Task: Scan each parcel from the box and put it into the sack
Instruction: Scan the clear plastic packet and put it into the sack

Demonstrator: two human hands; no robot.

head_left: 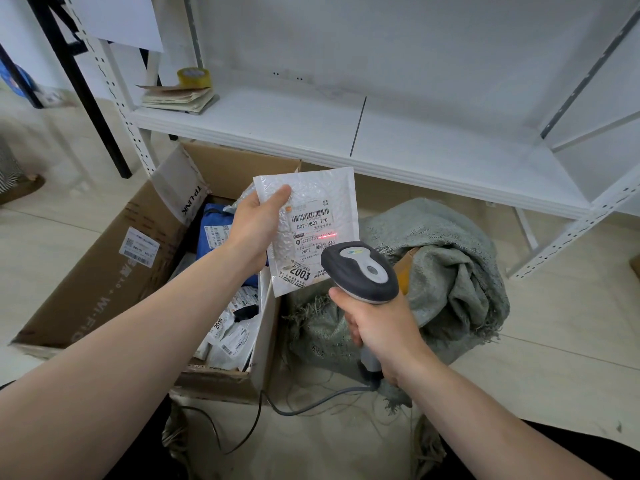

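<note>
Item: white bubble-mailer parcel [329, 195], held upright at centre of view, label toward the viewer. Left grip [258, 230] clamped on its 9 o'clock edge, thumb across the front. Scanner [360, 271] at the parcel's 5 o'clock, right grip [384, 330] clamped round the handle; red beam [327, 235] on the label. Box [104, 271] at 8 o'clock, sack [450, 271] at 4 o'clock. Step: scanning. Next, probably: lower the parcel into the sack's mouth.

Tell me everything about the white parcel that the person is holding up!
The parcel is a flat white padded envelope, bubbly and shiny like plastic. The left hand grips its left side, thumb on the front, holding it upright above the box's edge. A label with barcodes and "507-P802 T70" covers the front; a sticker below reads "2003". A red line from the scanner lies across the label.
</note>
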